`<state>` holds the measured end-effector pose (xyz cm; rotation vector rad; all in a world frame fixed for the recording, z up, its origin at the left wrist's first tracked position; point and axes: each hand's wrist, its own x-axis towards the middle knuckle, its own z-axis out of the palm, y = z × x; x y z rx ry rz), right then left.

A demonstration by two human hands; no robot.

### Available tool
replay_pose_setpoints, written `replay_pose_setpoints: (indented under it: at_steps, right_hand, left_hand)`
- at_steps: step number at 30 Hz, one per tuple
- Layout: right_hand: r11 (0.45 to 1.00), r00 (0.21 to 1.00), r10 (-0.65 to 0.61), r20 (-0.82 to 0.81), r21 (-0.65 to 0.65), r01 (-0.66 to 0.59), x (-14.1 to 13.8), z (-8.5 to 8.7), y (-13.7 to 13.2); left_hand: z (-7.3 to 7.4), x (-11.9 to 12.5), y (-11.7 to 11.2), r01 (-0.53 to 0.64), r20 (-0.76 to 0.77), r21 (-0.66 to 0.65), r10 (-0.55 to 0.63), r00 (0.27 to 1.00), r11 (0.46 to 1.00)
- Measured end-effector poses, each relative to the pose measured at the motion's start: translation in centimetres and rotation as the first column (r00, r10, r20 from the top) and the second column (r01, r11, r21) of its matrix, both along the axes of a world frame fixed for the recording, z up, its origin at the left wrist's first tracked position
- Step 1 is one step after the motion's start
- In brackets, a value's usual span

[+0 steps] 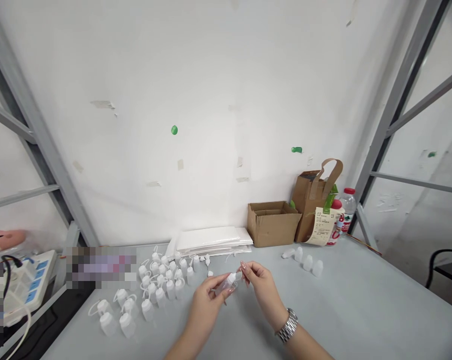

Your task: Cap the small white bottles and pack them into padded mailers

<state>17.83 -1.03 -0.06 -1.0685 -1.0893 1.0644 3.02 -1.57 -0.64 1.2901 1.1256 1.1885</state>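
My left hand is wrapped round a small translucent squeeze bottle with a white top, held tilted above the table. Beside its top, my right hand is closed in a pinch on a thin, pale looped strap; the fingers partly hide it. A group of similar capped bottles with looped straps stands to the left of my hands. Close behind the held bottle lie small white cap pieces. Several small bottles without caps are on the right, one lying on its side.
Flat white packets are stacked against the wall. An open cardboard box, a brown paper bag and a red-capped bottle stand at the back right. On the far left are a power strip with cables and a pink pig figure.
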Motion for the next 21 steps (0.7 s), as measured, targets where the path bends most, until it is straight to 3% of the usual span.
replay_pose_setpoints:
  at_steps: [7, 17, 21]
  right_hand:
    - [1.0, 0.998, 0.005, 0.06, 0.005, -0.005, 0.02, 0.01, 0.05]
    - [1.0, 0.998, 0.022, 0.063, 0.013, -0.022, 0.01, -0.04, 0.01]
    - [1.0, 0.998, 0.006, 0.059, 0.02, -0.007, 0.03, -0.24, 0.15]
  left_hand:
    - [0.73, 0.03, -0.4, 0.002, -0.035, -0.025, -0.002, 0.999, 1.0]
    - [0.36, -0.15, -0.2, -0.01, -0.166, 0.028, 0.015, 0.986, 1.0]
    - [0.4, -0.18, -0.22, -0.008, -0.144, 0.007, 0.009, 0.99, 1.0]
